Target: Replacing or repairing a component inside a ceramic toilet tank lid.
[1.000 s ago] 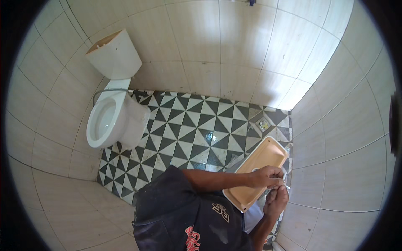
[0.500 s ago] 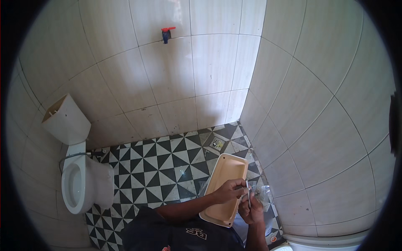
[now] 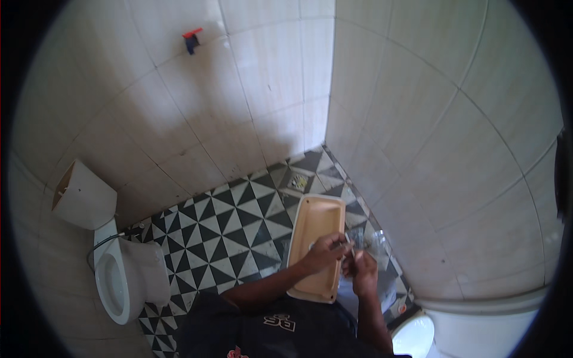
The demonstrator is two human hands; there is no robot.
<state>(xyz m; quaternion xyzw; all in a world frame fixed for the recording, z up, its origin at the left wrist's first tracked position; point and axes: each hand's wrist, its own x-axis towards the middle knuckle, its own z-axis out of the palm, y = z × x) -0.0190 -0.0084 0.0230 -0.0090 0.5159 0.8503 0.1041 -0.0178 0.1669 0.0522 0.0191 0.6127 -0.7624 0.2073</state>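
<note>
My left hand (image 3: 325, 253) is closed in a pinch on a small, thin white piece (image 3: 348, 238); its exact kind is too small to tell. Close beside it, my right hand (image 3: 363, 272) has its fingers curled at the lower part of the same piece or another slim one; I cannot tell which. Under my left wrist lies an oblong shell (image 3: 316, 218) with a white rim and beige hollow inside, resembling a cistern lid turned over. Clear plastic packaging (image 3: 378, 241) lies just beyond my right hand.
A white toilet (image 3: 113, 286) with an open-topped cistern (image 3: 86, 197) and a hose stands at the left. A floor drain (image 3: 297, 182) lies near the corner. A red-handled tap (image 3: 191, 40) juts from the tiled wall. A rounded white fixture (image 3: 415, 335) sits at lower right.
The view has shifted and turned, so the toilet, wall and lid appear displaced. Both hands remain close together over the lid's right side, still on the small piece.
</note>
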